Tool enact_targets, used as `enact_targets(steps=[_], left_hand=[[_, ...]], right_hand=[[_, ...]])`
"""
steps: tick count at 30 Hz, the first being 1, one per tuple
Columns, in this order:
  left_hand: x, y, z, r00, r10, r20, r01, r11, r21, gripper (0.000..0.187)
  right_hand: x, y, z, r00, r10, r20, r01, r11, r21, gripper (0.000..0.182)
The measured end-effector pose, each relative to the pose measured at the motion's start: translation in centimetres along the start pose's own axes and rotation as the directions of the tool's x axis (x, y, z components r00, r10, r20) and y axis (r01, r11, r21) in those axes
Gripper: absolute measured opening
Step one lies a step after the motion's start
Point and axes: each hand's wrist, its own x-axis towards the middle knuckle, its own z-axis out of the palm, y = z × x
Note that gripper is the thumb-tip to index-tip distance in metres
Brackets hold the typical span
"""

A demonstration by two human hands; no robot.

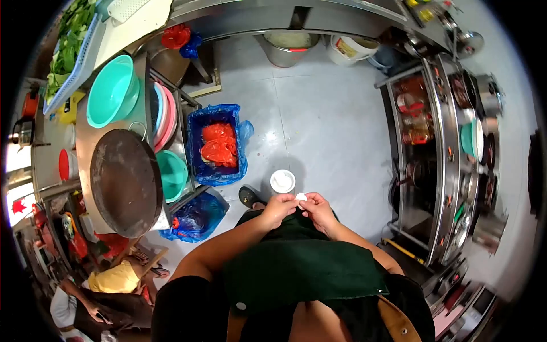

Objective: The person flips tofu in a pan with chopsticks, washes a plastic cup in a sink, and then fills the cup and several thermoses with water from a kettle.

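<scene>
Both of my hands meet in front of my dark green apron. My left hand (279,208) pinches one side of a small white piece (301,197), and my right hand (318,212) pinches its other side. What the white piece is cannot be made out. Just beyond my left hand, a white tub (282,181) stands on the floor with something white inside.
Left of me are a blue-lined bin (245,165) holding red plastic bags (219,145), a blue bag (199,216), and a steel table with a round dark board (126,182) and green basin (114,91). A metal shelf (441,165) stands right. Two people sit lower left.
</scene>
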Motion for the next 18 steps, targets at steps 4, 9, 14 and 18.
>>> enact_targets(steps=[4, 9, 14, 18], left_hand=[[5.9, -1.0, 0.1, 0.998, 0.017, -0.061, -0.026, 0.989, -0.148, 0.023], [15.4, -7.0, -1.3, 0.918, 0.03, -0.396, 0.011, 0.995, 0.102, 0.026], [20.6, -16.5, -1.0, 0.722, 0.09, -0.686, 0.154, 0.946, 0.286, 0.025], [22.2, -20.6, -0.4, 0.732, -0.157, -0.663, 0.343, 0.926, 0.159, 0.025]], right_hand=[[7.9, -2.5, -4.4, 0.992, 0.095, 0.081, -0.081, 0.984, -0.158, 0.013], [28.7, -6.3, -16.6, 0.976, -0.113, -0.187, 0.026, 0.91, -0.414, 0.012], [48.6, -10.9, -28.8, 0.861, -0.359, -0.361, 0.066, 0.781, -0.621, 0.014], [57.3, -11.2, -31.3, 0.872, -0.274, -0.405, -0.008, 0.82, -0.572, 0.011]])
